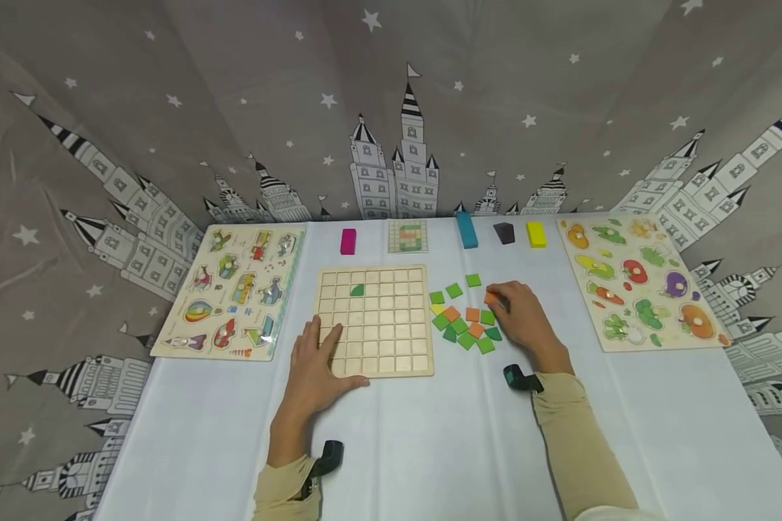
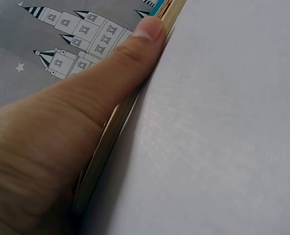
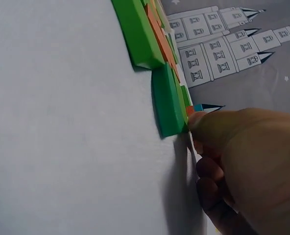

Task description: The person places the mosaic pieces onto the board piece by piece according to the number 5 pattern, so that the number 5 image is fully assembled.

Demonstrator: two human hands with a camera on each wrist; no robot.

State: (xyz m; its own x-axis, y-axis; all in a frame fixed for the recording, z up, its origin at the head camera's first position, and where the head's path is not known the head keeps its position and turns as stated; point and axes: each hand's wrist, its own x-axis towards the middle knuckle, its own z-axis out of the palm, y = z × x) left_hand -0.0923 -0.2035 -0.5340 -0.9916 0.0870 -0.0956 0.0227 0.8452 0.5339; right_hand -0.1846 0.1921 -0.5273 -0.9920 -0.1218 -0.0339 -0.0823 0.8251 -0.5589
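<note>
An orange tile [image 1: 490, 297] pinched at the edge of a crowded heap [image 1: 466, 339]

The right hand [image 1: 529, 322] is at the right side of the heap on the tabletop [image 1: 404, 449], its grip pinching the orange tile between thumb and fingertips. The hand covers much of the tile, so how squarely it is held cannot be told. Near the thumb lie a green tile [image 1: 487, 317] and a dark green curved piece [image 1: 493, 333]; a low sweep of the hand could drag these along or scatter them. The pinch has only a small, flat thing to bear on, so a slackened thumb could let the tile slip or turn askew.

The left hand [image 1: 314, 380] has its grip spread, fingers at the left edge of the gridded board [image 1: 391, 340] and thumb at the near edge. It seems to steady the board, but it also hides some cells at the lower left, where a misplacement could go unnoticed. A push to the right could slide the board into the heap, since the yellow tile [image 1: 437, 309] lies just beside its right edge. A jolt could also unseat the lone green corner piece [image 1: 357, 290] near the board's far side. Any tile lowered off-square would probably catch on the ridges between cells and sit tilted.
</note>
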